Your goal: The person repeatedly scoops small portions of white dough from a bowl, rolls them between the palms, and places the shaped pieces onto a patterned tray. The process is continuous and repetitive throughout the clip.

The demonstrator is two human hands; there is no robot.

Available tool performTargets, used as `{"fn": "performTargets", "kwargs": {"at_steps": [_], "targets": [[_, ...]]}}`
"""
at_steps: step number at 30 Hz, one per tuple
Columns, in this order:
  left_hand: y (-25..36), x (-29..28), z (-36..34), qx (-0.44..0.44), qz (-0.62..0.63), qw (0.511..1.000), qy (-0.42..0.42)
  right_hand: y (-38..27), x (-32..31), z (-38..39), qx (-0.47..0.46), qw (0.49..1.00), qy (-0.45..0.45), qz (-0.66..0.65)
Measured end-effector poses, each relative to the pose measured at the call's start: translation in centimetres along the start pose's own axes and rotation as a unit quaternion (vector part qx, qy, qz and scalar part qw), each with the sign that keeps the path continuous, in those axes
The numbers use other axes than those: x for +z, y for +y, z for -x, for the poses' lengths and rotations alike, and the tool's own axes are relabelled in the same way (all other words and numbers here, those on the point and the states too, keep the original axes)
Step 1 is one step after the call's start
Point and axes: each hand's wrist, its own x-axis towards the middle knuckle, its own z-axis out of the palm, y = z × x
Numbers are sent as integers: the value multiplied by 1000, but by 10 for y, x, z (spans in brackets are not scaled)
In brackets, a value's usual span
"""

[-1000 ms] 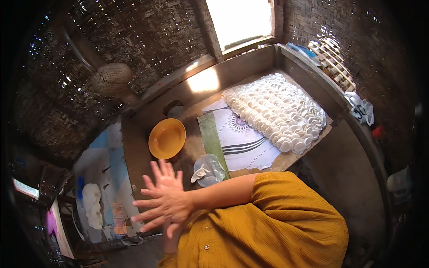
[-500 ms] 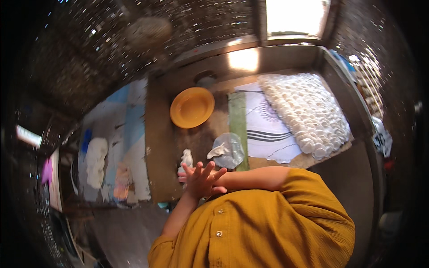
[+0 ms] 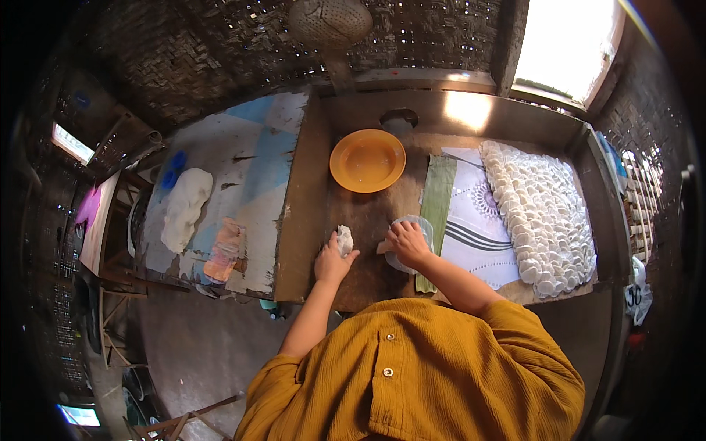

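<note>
My left hand (image 3: 334, 262) reaches over the brown wooden work surface, its fingers and thumb around a small white lump of dough (image 3: 345, 239). The lump's top sticks out past my fingers. To the right, my right hand (image 3: 409, 242) bends over a round clear plastic sheet (image 3: 422, 226), fingers curled. By my right thumb a limp whitish piece (image 3: 383, 248) juts from the sheet's left side; my fingers seem closed on it, though their tips are partly hidden.
An orange bowl (image 3: 368, 161) stands beyond my hands. A green leaf-like strip (image 3: 438, 187) borders a white patterned cloth (image 3: 478, 253). Overlapping white discs (image 3: 544, 220) cover the right side. Raised wooden boards (image 3: 294, 213) edge the surface. Left of them lies a larger dough mass (image 3: 185, 209).
My hands were pressed together, fingers spread, near my body. They have parted: the left has gone to the dough lump, the right to the plastic sheet. The view has shifted too.
</note>
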Motion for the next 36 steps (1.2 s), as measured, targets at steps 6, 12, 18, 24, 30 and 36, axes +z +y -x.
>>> {"fn": "performTargets", "kwargs": {"at_steps": [6,12,18,24,30,36], "targets": [[3,-18,9,-105,480,867,-87,11,-50,-10,223,718,-76,-655],[55,-34,35,-54,799,495,-338,-8,-106,-30,222,337,-1,-915],[102,-40,32,139,372,916,54,-51,-132,-26,173,670,100,-715],[103,-33,44,134,314,939,34,-48,-140,-31,136,849,247,-447],[104,-14,29,71,650,756,-26,-38,-124,-33,263,763,114,-579],[78,-47,25,-125,547,795,-229,-25,-122,-32,145,922,2,-360]]}}
